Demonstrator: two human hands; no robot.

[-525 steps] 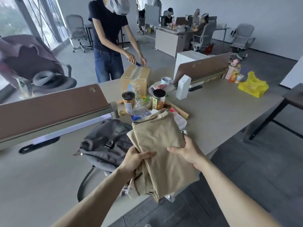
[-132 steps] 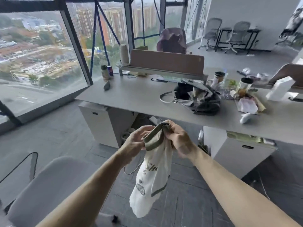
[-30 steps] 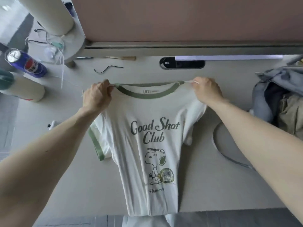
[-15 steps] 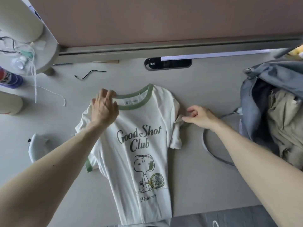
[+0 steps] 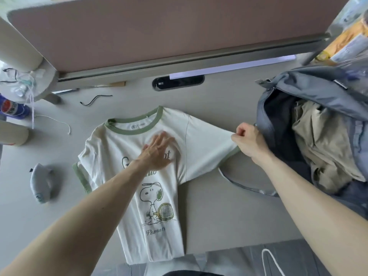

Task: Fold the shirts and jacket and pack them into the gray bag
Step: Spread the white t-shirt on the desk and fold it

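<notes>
White shirt (image 5: 169,188) lies face up and flat on the surface (image 5: 229,216), hem at the near edge, with my left grip (image 5: 157,154) spread flat, fingers straight, pressing its chest print. My right grip (image 5: 249,142) is curled and pinches the hem of the shirt's right sleeve, pulled out straight toward the gray bag (image 5: 310,86). The bag sits open just right of the shirt with the folded tan jacket (image 5: 326,144) inside, its strap (image 5: 239,184) looping beside the shirt; a small gray plush toy (image 5: 40,182) lies left of the shirt.
</notes>
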